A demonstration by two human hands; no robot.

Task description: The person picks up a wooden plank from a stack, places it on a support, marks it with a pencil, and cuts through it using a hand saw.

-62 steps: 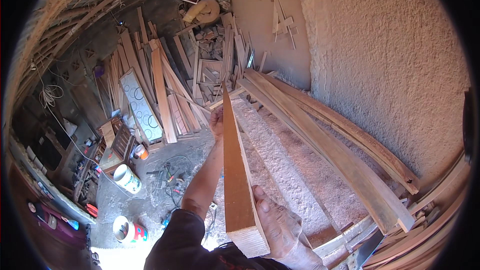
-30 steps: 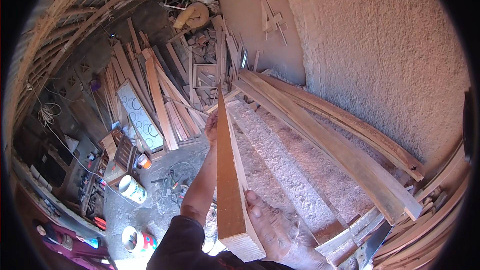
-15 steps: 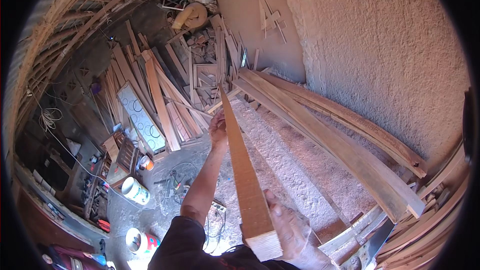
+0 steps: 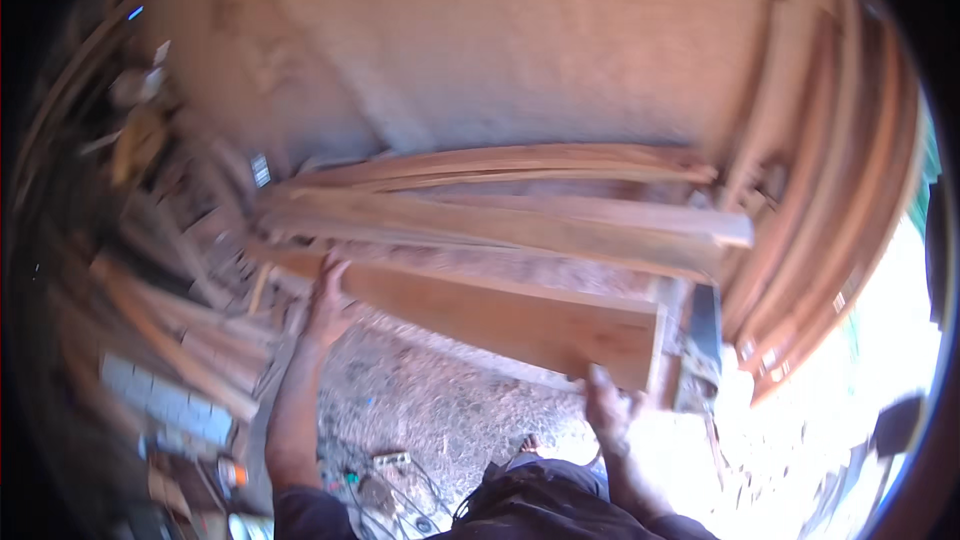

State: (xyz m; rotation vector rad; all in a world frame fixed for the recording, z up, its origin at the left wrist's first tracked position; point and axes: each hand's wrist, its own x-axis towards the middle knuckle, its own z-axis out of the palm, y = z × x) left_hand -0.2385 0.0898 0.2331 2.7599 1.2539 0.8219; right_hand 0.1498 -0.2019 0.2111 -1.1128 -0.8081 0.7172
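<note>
A long, broad wooden board (image 4: 490,315) lies crosswise before me, its face tilted toward me. My left hand (image 4: 328,295) grips it toward the left, fingers over the top edge. At the lower edge near the right end is my right hand (image 4: 610,405), touching or very close, its fingers smeared by motion. A dark saw-like blade (image 4: 705,325) stands just beyond that end. Behind the board, more long planks (image 4: 500,230) lie stacked along the wall.
Tall boards (image 4: 830,190) lean at the right, and more timber (image 4: 170,320) fills the left. Cables (image 4: 400,490), a power strip (image 4: 390,460) and a small orange-and-white container (image 4: 235,470) are on the floor below. A plastered wall (image 4: 470,50) rises behind.
My view has swung right to face the wall. The board, earlier pointing away end-on, now runs across the view with its broad face showing. My right hand has moved to its lower edge.
</note>
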